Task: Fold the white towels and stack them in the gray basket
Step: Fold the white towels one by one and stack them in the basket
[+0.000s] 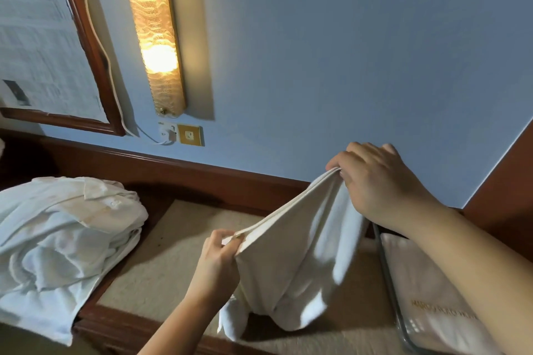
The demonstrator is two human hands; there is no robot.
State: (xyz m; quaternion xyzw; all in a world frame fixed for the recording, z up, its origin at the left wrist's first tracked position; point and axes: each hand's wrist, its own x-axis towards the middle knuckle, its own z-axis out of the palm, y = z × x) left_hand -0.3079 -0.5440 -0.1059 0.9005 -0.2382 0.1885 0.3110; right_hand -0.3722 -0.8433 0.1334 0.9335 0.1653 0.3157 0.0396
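A white towel (pixel 291 268) hangs between both hands above the beige tabletop (pixel 161 262). My left hand (pixel 219 256) pinches its near corner. My right hand (pixel 377 181) pinches the far corner, higher up and nearer the wall, so the hemmed edge is stretched taut between them. The towel's lower part droops and touches the tabletop. A pile of unfolded white towels (pixel 63 239) lies at the left. At the lower right a grey metal rim of the basket (pixel 388 277) shows, with a folded white towel (pixel 427 297) bearing gold lettering inside it, partly hidden by my right forearm.
A dark wooden rail (pixel 184 170) runs along the table's back against the blue wall. A lit wall lamp (pixel 155 34), a framed mirror (pixel 43 46) and wall sockets (pixel 181 132) with a cable are above it. A wooden panel (pixel 507 202) stands at the right.
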